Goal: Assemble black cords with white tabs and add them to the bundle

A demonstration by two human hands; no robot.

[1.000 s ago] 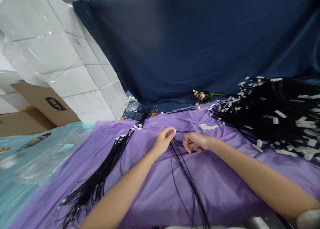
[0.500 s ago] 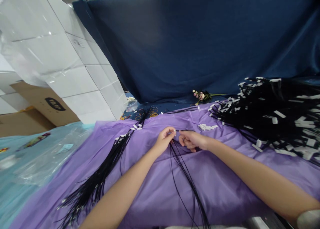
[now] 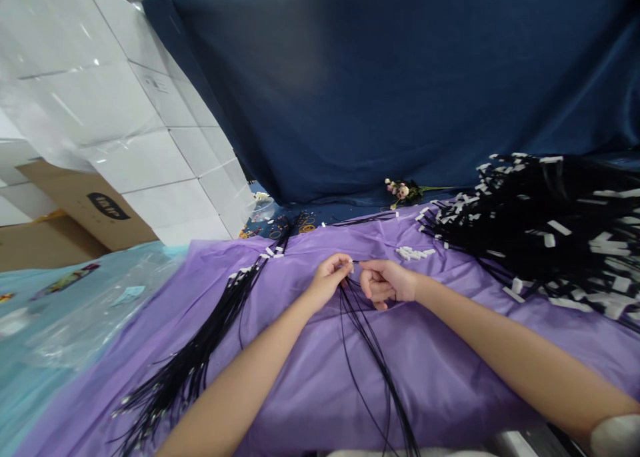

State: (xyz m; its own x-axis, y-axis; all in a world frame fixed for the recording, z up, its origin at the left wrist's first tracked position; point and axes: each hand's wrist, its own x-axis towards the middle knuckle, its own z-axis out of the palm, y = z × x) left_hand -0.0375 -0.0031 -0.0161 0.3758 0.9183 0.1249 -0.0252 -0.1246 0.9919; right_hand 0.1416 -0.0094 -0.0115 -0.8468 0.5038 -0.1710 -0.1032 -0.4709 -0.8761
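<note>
Down front, black cords [image 3: 379, 364]: a thin, loose bunch trailing from just under the hands to the lower edge of the view, one strand bowing out to the left.
Left hand [image 3: 332, 278]: thumb and index finger pinched on a small white piece [image 3: 351, 266]; whether its other fingers also grip the cords is hidden.
Right hand [image 3: 387, 282]: just beside the left, index finger reaching toward the white piece, the rest curled loosely; a thin dark strand spans the small gap, but I cannot tell if the fingertips grip it.
Purple cloth [image 3: 450, 370]: wrinkled, spread beneath both hands and the cords.
Left bundle [image 3: 210, 344]: many black cords lying aslant on the cloth, white ends gathered at the far end.
Clear plastic bag [image 3: 105, 317]: flat on a turquoise cloth [image 3: 30, 377], farther left.
White pile [image 3: 415, 253]: small loose pieces just beyond the right hand.
Big heap [image 3: 525, 210]: black cords with white tags, massed at right.
Flowers [image 3: 399, 188]: pale pink, on a green stem, lying past the purple cloth.
Cardboard box [image 3: 110, 204]: brown, beside stacked white boxes [image 3: 155, 157] at left.
Blue drape [image 3: 380, 90]: hanging across the back.
</note>
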